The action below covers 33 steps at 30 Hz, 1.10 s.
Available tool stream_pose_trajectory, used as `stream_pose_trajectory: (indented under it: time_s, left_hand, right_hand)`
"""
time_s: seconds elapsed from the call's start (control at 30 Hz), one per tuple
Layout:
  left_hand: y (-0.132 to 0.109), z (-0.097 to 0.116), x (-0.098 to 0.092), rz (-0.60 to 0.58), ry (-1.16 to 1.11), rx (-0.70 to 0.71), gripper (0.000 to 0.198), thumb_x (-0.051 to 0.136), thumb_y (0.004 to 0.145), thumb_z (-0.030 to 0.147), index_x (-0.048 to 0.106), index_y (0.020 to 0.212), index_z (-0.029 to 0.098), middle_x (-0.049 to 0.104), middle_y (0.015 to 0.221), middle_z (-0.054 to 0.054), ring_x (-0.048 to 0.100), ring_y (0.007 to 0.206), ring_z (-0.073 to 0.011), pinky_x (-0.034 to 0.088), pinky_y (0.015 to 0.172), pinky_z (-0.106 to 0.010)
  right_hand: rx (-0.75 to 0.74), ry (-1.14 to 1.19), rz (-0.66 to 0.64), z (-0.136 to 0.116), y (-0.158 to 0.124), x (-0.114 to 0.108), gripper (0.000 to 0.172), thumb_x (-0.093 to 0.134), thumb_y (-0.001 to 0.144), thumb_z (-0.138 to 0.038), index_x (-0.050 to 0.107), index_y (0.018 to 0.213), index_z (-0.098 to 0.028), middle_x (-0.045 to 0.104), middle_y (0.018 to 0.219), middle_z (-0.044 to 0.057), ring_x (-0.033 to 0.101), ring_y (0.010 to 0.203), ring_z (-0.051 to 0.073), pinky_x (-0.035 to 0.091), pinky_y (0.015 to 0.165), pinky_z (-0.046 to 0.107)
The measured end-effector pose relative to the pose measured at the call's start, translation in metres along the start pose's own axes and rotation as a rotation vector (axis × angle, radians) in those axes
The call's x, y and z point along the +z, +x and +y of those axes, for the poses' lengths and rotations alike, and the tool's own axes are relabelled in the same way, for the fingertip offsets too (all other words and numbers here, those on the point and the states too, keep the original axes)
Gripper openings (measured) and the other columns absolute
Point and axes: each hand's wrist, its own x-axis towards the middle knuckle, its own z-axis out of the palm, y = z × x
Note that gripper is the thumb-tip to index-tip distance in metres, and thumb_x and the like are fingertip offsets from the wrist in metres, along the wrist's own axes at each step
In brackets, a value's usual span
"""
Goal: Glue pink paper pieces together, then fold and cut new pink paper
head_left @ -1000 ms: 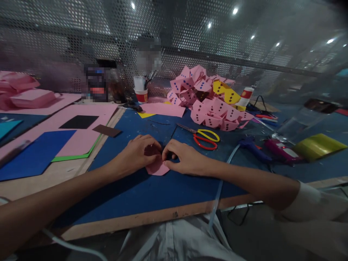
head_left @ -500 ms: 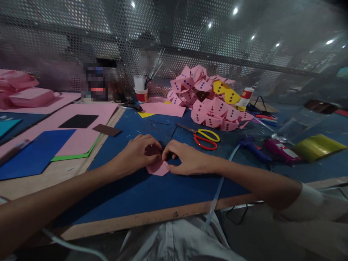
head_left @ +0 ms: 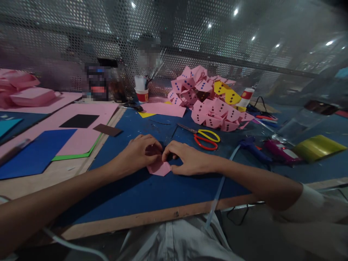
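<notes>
A small pink paper piece [head_left: 159, 169] with angled edges lies on the blue work surface [head_left: 130, 195] near the table's front. My left hand [head_left: 143, 152] is curled over its upper left part, with thumb and fingers closed on it. From the other side my right hand [head_left: 186, 157] bends its fingers down to the piece's upper right edge, forefinger at the paper and thumb beside its right corner. The fingers hide the upper part of the piece. Just beyond my right hand lie scissors [head_left: 201, 137] with one yellow and one red handle.
Pink dotted paper shapes [head_left: 217, 114] are heaped at the back. Glue guns [head_left: 282, 151] lie at right by a clear container [head_left: 304, 117], a pale cable [head_left: 219, 194] crossing the front edge. At left are blue [head_left: 40, 152] and pink sheets [head_left: 81, 141]; a paper cup [head_left: 141, 95] stands behind.
My right thumb has shifted slightly off the pink piece's right corner, which now shows more. Otherwise both hands are almost in the same place.
</notes>
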Motion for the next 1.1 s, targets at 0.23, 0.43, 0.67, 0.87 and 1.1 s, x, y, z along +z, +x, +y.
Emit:
stream_pose_trajectory:
  time_s: [0.23,0.43,0.67,0.87,1.1]
  left_hand:
    - [0.0,0.001,0.0,-0.005,0.001,0.015,0.018,0.064,0.082,0.038,0.075,0.089,0.025,0.073,0.101,-0.004,0.061,0.1,-0.0274,0.045,0.095,-0.044]
    - [0.0,0.001,0.0,-0.002,-0.006,0.003,0.016,0.065,0.082,0.038,0.074,0.089,0.027,0.073,0.1,-0.003,0.062,0.098,-0.0261,0.046,0.093,-0.042]
    - [-0.001,-0.002,0.001,-0.01,-0.014,0.008,0.017,0.063,0.082,0.036,0.075,0.091,0.027,0.072,0.103,-0.004,0.061,0.102,-0.0273,0.045,0.095,-0.044]
    - [-0.001,-0.002,0.001,-0.021,-0.014,0.002,0.016,0.063,0.085,0.035,0.075,0.093,0.027,0.072,0.105,-0.004,0.06,0.103,-0.0278,0.046,0.096,-0.044]
    - [-0.001,-0.004,0.002,-0.011,-0.01,-0.005,0.014,0.07,0.083,0.036,0.075,0.093,0.028,0.073,0.109,-0.003,0.06,0.108,-0.0281,0.044,0.1,-0.044]
  right_hand:
    - [0.001,-0.002,0.027,0.0,-0.001,0.002,0.027,0.065,0.082,-0.011,0.064,0.107,-0.022,0.066,0.118,0.005,0.062,0.106,0.021,0.044,0.098,0.039]
    - [-0.009,-0.014,0.061,0.002,0.0,0.005,0.02,0.063,0.088,-0.014,0.064,0.106,-0.022,0.066,0.117,0.005,0.062,0.106,0.021,0.044,0.097,0.04]
    - [-0.013,-0.008,0.024,0.002,-0.002,0.001,0.031,0.061,0.082,-0.009,0.065,0.109,-0.023,0.065,0.119,0.005,0.061,0.109,0.022,0.044,0.1,0.04]
    - [-0.04,-0.026,0.038,0.006,0.0,0.005,0.03,0.061,0.084,-0.01,0.065,0.111,-0.023,0.065,0.12,0.005,0.062,0.11,0.022,0.046,0.1,0.04]
    - [-0.156,-0.306,-0.094,-0.029,-0.044,-0.021,0.037,0.061,0.095,-0.011,0.063,0.131,-0.02,0.061,0.142,0.012,0.055,0.133,0.027,0.042,0.114,0.047]
